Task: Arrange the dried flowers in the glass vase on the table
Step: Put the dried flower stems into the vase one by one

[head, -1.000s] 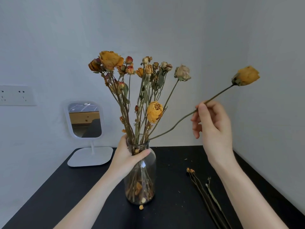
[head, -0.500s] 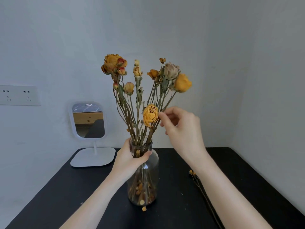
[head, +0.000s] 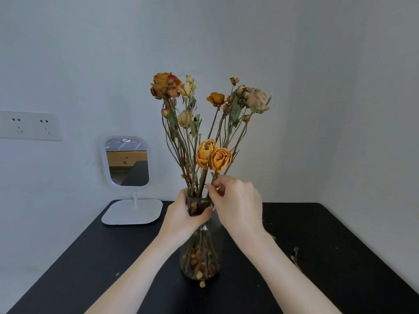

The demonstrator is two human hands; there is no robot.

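**Vase** [head: 199, 257]: clear glass, upright at lower centre of the frame on the black table [head: 328, 234]. The left hand [head: 181, 219] grips its neck, thumb across the front and fingers wrapped behind. The right hand [head: 237, 201] pinches a stem [head: 214, 176] between thumb and forefinger, just above the vase mouth; its other fingers are curled.

**Flowers** [head: 199, 123]: the bunch stands in the vase, stems crossing at the neck and fanning toward upper centre. The long axis is near vertical, heads up, cut ends down in the glass. The pinched stem carries an orange rose [head: 220, 158]. This rose sits low, touching a second orange head on its left, and leans slightly right of vertical.

**Handling, as judged:**
- The stems look light, thin, stiff and brittle, and would likely snap rather than bend.
- The heads appear to shed readily: crumbs lie in the vase bottom and a petal [head: 202, 284] lies on the table at its foot.
- The best hold is on bare stem low down, near the mouth, as now, with a light pinch only. The head should not be held.
- The glass is smooth and the spray makes it top-heavy, so a steadying grip at the neck is sound.

**Other items:** mirror [head: 127, 162] at centre left, socket [head: 29, 125] on the wall at left, loose twigs [head: 294, 257] on the table at lower right.
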